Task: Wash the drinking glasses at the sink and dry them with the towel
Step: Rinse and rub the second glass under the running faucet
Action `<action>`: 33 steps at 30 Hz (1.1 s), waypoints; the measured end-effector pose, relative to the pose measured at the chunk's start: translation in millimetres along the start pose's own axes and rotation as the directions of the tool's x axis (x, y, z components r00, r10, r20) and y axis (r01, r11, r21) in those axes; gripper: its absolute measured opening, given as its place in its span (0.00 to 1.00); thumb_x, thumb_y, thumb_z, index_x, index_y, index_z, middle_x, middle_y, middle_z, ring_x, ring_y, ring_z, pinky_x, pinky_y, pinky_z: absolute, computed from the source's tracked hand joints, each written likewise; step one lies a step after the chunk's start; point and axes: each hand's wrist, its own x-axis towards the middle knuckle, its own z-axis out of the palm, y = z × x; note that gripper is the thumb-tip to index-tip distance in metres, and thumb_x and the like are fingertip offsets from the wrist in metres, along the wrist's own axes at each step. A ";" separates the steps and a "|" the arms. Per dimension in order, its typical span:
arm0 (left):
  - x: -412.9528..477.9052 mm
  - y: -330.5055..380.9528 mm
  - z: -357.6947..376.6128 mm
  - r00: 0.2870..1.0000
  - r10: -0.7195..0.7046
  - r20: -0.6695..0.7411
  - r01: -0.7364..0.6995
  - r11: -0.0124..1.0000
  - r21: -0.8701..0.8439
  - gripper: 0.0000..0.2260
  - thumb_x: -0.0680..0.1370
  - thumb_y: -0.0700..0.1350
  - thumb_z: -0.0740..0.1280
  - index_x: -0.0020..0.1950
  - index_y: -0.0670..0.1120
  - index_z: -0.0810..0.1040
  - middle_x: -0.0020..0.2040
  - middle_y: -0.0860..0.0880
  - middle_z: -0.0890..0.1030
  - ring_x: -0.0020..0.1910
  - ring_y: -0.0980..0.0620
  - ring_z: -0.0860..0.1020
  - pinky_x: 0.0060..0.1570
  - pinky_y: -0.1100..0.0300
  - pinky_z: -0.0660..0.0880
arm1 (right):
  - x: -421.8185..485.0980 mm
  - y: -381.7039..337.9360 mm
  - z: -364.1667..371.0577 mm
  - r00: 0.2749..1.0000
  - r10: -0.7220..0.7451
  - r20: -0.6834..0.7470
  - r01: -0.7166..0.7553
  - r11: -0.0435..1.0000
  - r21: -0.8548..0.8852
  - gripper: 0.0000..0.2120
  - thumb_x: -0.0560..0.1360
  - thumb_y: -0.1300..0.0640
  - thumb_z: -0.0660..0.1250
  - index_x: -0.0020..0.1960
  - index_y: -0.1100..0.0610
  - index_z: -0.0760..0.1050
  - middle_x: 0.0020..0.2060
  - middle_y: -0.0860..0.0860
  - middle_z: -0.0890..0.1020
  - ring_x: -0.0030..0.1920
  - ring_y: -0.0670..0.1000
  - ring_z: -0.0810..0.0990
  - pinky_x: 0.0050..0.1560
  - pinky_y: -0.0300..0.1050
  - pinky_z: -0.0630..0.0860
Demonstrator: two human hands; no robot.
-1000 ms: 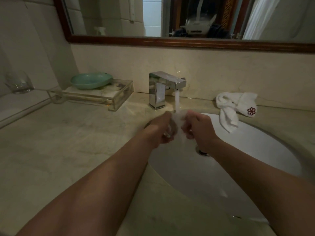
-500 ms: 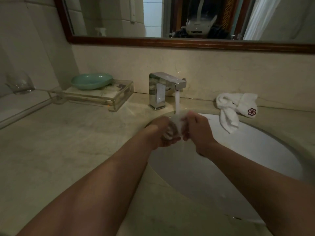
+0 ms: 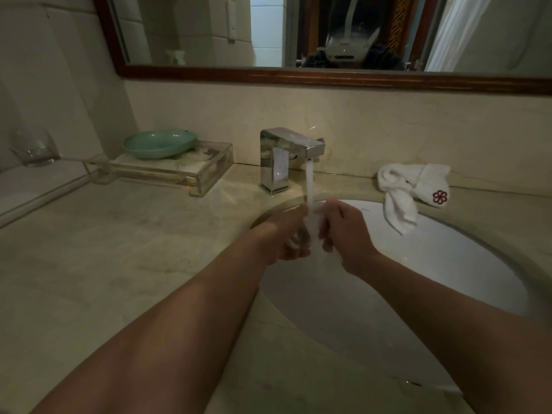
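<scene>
Centre of frame, over the back left of the sink (image 3: 448,264): both hands are meeting under the running tap (image 3: 283,159).
- Water (image 3: 309,180) is falling in a steady white stream straight onto the spot between the hands.
- The glass (image 3: 301,238) is sitting in that spot, over the bowl. It is clear and half lost in the splash, so its tilt is hard to read.
- Left hand (image 3: 282,239) is grasping the glass from the left, fingers curling under and round it.
- Right hand (image 3: 345,234) is closing on it from the right, fingers bent onto its side. Whether any finger is reaching inside, cannot tell.

Step in hand, as a judgement: washing, at the rinse-and-rub part. Drying is not yet begun.
- The towel (image 3: 413,189) is lying bunched on the counter (image 3: 119,264) at the right of the tap, one end drooping over the sink rim, well apart from the hands.
- A second glass (image 3: 33,149) is standing upright at the far upper left, apart from the sink, so more washing is probably waiting.

Next move likely calls for lifting the glass out of the stream, tipping the water out, then freeing the right hand to reach up and right for the towel. Wet glass is slippery, so the left hand needs to be holding firmly before the right lets go.

Also in frame: a green dish (image 3: 159,143) on a clear tray (image 3: 203,174) left of the tap, and a mirror (image 3: 298,31) along the top.
</scene>
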 end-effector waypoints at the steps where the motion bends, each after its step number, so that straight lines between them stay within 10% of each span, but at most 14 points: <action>1: -2.6 2.2 -0.8 1.000 0.015 0.019 -0.015 1.000 -0.005 0.18 0.83 0.57 0.63 0.54 0.42 0.82 0.41 0.41 0.82 0.32 0.47 0.79 0.24 0.65 0.71 | -1.6 1.5 2.2 0.998 -0.014 0.061 0.011 0.999 0.042 0.17 0.83 0.46 0.61 0.50 0.60 0.78 0.36 0.55 0.81 0.35 0.56 0.80 0.29 0.49 0.78; 5: -11.9 8.7 -2.7 0.998 0.009 0.064 -0.003 0.996 -0.091 0.16 0.84 0.52 0.62 0.45 0.42 0.80 0.28 0.46 0.79 0.31 0.51 0.76 0.26 0.66 0.67 | -3.8 8.2 13.9 0.989 -0.085 0.122 0.089 0.996 -0.024 0.23 0.73 0.39 0.73 0.56 0.55 0.77 0.47 0.53 0.84 0.47 0.53 0.85 0.45 0.53 0.84; 11: -5.9 6.7 -3.4 0.999 -0.043 0.032 0.042 0.999 0.017 0.12 0.80 0.47 0.63 0.43 0.44 0.82 0.40 0.43 0.83 0.29 0.54 0.71 0.33 0.62 0.57 | 2.1 0.3 7.3 0.995 -0.066 -0.080 0.060 0.996 -0.071 0.16 0.85 0.49 0.56 0.49 0.54 0.80 0.36 0.51 0.81 0.34 0.47 0.78 0.34 0.42 0.74; 15: 8.0 3.9 -7.9 0.982 -0.115 0.152 0.141 0.974 -0.178 0.12 0.79 0.50 0.65 0.37 0.46 0.76 0.32 0.47 0.78 0.32 0.57 0.67 0.26 0.69 0.54 | -4.7 6.5 10.4 0.981 -0.066 0.185 0.059 0.997 0.045 0.19 0.79 0.43 0.69 0.62 0.54 0.73 0.52 0.51 0.82 0.50 0.48 0.83 0.43 0.45 0.82; 19: 11.4 0.0 -9.9 0.994 -0.103 0.040 0.108 0.983 -0.148 0.11 0.80 0.49 0.63 0.41 0.45 0.77 0.35 0.46 0.77 0.26 0.51 0.76 0.21 0.68 0.63 | -2.1 0.5 9.9 0.986 -0.145 0.077 0.152 0.984 -0.091 0.06 0.79 0.47 0.68 0.50 0.49 0.77 0.37 0.44 0.81 0.37 0.44 0.79 0.36 0.41 0.76; 23: 5.2 -0.2 -4.5 0.999 -0.014 0.040 0.017 0.996 -0.083 0.12 0.79 0.56 0.68 0.47 0.48 0.79 0.36 0.48 0.78 0.31 0.48 0.79 0.22 0.66 0.68 | 0.4 -6.7 2.2 0.993 -0.020 -0.112 0.009 0.995 -0.096 0.19 0.85 0.52 0.56 0.43 0.55 0.80 0.27 0.54 0.80 0.28 0.50 0.75 0.32 0.46 0.72; 29: 9.9 0.6 -6.4 0.997 -0.079 -0.013 0.079 0.997 -0.016 0.15 0.80 0.53 0.62 0.47 0.44 0.82 0.38 0.44 0.83 0.29 0.50 0.78 0.28 0.65 0.69 | -4.8 -5.5 4.9 0.974 -0.044 0.222 0.040 0.999 0.024 0.20 0.76 0.42 0.70 0.61 0.54 0.76 0.48 0.50 0.84 0.45 0.48 0.84 0.42 0.44 0.82; 33: 6.5 0.9 -6.3 0.996 -0.085 -0.009 0.085 0.995 0.043 0.13 0.80 0.45 0.60 0.43 0.43 0.82 0.40 0.43 0.84 0.28 0.51 0.77 0.30 0.64 0.65 | -0.9 -4.2 7.8 0.990 -0.086 0.115 0.100 0.988 -0.121 0.14 0.79 0.44 0.68 0.58 0.53 0.78 0.44 0.48 0.83 0.42 0.48 0.83 0.37 0.40 0.77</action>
